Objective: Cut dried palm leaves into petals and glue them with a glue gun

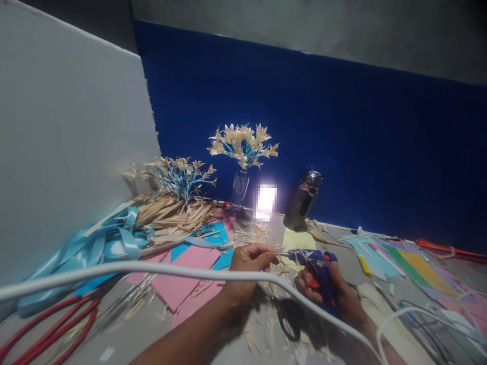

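A blue glue gun [317, 261] with an orange trigger is in my right hand [340, 291], whose fingers wrap round its handle. Its nozzle points left, toward my left hand [253, 261]. The fingertips of my left hand are pinched together at the nozzle end; what they hold is too small to make out. Below the hands lie black-handled scissors [289, 319] among pale scraps. A white cable [182, 271] runs across the view in front of my left forearm.
Behind stand pale flowers [243, 142] in a clear bottle [240, 187], a dark flask [303, 200] and a glowing pixelated patch. Left are more flowers [182, 175], dried husks [178, 215], blue ribbon [125, 235], pink paper [186, 279] and red-handled shears [49, 334]. Coloured sheets [422, 266] lie right.
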### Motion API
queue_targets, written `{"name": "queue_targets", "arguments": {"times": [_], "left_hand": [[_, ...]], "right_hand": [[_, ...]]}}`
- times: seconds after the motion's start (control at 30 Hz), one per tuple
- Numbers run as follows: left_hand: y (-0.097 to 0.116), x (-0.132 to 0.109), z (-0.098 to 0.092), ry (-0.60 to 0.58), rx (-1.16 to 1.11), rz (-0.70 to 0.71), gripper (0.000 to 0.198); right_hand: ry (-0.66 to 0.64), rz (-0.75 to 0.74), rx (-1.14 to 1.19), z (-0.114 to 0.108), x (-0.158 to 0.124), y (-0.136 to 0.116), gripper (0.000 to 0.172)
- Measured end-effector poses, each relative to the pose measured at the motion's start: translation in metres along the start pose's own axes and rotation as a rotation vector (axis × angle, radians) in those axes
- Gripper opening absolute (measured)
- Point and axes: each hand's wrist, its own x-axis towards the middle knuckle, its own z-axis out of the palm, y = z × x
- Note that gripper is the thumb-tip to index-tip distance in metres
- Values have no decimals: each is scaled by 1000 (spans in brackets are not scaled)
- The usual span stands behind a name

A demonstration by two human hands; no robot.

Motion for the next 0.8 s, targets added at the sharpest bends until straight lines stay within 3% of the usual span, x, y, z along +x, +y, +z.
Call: {"name": "queue_targets", "arguments": {"times": [0.3,0.6,0.8], "left_hand": [[-10,3,-1,-44,-139,-42,30],[-8,0,0,-95,-39,2,24],[-11,2,1,-64,-74,-23,29]], "right_hand": [[18,3,-49,-2,2,-4,64],[-18,-46,22,3,1,-5,65],[-3,-34,24,-1,2,0,64]]}}
